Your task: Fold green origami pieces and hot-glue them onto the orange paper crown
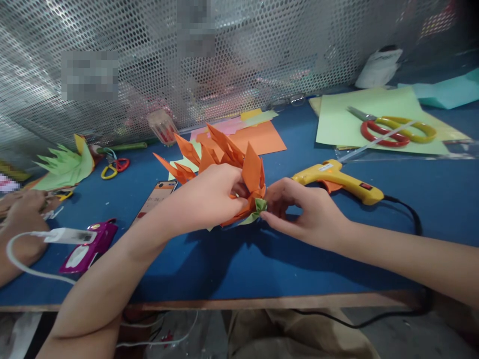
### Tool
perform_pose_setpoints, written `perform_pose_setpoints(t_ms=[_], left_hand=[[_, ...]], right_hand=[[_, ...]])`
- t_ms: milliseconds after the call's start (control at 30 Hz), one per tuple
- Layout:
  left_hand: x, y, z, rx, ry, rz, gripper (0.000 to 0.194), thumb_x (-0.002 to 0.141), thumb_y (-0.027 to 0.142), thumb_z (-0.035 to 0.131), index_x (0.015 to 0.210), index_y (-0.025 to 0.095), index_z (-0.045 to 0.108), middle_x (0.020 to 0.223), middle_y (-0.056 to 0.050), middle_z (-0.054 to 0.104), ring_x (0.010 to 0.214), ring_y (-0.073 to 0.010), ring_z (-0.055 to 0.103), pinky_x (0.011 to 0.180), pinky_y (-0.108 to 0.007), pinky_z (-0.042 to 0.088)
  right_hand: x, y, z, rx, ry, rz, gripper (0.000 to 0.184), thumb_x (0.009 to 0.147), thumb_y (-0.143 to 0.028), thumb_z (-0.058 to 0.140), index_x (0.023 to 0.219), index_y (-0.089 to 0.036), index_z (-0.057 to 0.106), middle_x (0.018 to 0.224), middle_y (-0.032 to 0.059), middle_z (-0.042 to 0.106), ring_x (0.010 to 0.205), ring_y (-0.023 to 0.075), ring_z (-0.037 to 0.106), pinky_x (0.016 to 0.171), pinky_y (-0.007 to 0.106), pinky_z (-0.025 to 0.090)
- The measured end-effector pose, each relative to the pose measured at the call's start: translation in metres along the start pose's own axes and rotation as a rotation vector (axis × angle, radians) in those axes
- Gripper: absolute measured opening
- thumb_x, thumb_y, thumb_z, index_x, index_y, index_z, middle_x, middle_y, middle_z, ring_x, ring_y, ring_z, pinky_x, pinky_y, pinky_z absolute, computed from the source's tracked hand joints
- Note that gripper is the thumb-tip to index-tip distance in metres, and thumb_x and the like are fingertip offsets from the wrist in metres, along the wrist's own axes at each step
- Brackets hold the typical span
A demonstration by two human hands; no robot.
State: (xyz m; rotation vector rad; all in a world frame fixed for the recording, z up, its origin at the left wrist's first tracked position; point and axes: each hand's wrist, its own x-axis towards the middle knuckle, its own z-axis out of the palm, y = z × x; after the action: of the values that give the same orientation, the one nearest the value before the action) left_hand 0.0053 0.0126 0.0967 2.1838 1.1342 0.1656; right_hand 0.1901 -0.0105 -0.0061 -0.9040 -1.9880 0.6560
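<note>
An orange folded-paper flower (253, 167) with several pointed petals is in front of me, just above the blue table. My left hand (211, 194) is closed on its near side, with fingertips tucked between the petals and partly hidden. At the flower's lower right sits a small green folded-paper leaf (261, 205). My right hand (303, 212) pinches the edge of that leaf between thumb and fingers. Just beyond my right hand, a yellow hot glue gun (337, 179) lies on the table with a glue stick poking out of its back.
Red-and-yellow scissors (396, 130) rest on light green paper (337, 117) at back right. A phone (155, 199) and a purple power bank (88, 249) lie left. Another person's hand (26, 219) is at far left, near green folded paper (65, 162). Perforated metal (130, 65) stands behind.
</note>
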Motion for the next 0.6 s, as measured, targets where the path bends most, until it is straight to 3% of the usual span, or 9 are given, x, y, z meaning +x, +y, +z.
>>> perform_pose_setpoints(t_ms=[233, 433, 600], left_hand=[[-0.0002, -0.0012, 0.0001, 0.002, -0.014, -0.026, 0.021, 0.073, 0.01, 0.05, 0.084, 0.018, 0.067, 0.084, 0.0, 0.071, 0.082, -0.0185, 0.067, 0.069, -0.024, 0.051], [0.0004, -0.0036, 0.0036, -0.165, -0.102, -0.037, 0.025, 0.076, 0.011, 0.049, 0.093, 0.02, 0.065, 0.089, 0.001, 0.071, 0.085, -0.0176, 0.067, 0.072, -0.025, 0.051], [-0.0024, -0.001, 0.0029, -0.099, -0.143, -0.15, 0.02, 0.079, 0.025, 0.055, 0.099, 0.02, 0.058, 0.088, -0.002, 0.068, 0.078, -0.0196, 0.065, 0.063, -0.028, 0.05]], right_hand=[[-0.0008, 0.0024, 0.001, -0.041, 0.024, 0.052, 0.021, 0.077, -0.025, 0.067, 0.091, -0.023, 0.051, 0.065, -0.0059, 0.058, 0.051, 0.0078, 0.053, 0.049, 0.02, 0.047], [-0.0011, 0.0021, 0.0014, -0.016, 0.032, 0.037, 0.012, 0.08, -0.024, 0.065, 0.087, -0.023, 0.056, 0.071, -0.0037, 0.065, 0.057, 0.0092, 0.059, 0.055, 0.021, 0.051], [-0.0006, 0.0021, 0.0, 0.008, 0.049, 0.033, 0.01, 0.08, -0.026, 0.065, 0.087, -0.024, 0.058, 0.074, -0.0036, 0.068, 0.059, 0.0098, 0.062, 0.056, 0.021, 0.053]])
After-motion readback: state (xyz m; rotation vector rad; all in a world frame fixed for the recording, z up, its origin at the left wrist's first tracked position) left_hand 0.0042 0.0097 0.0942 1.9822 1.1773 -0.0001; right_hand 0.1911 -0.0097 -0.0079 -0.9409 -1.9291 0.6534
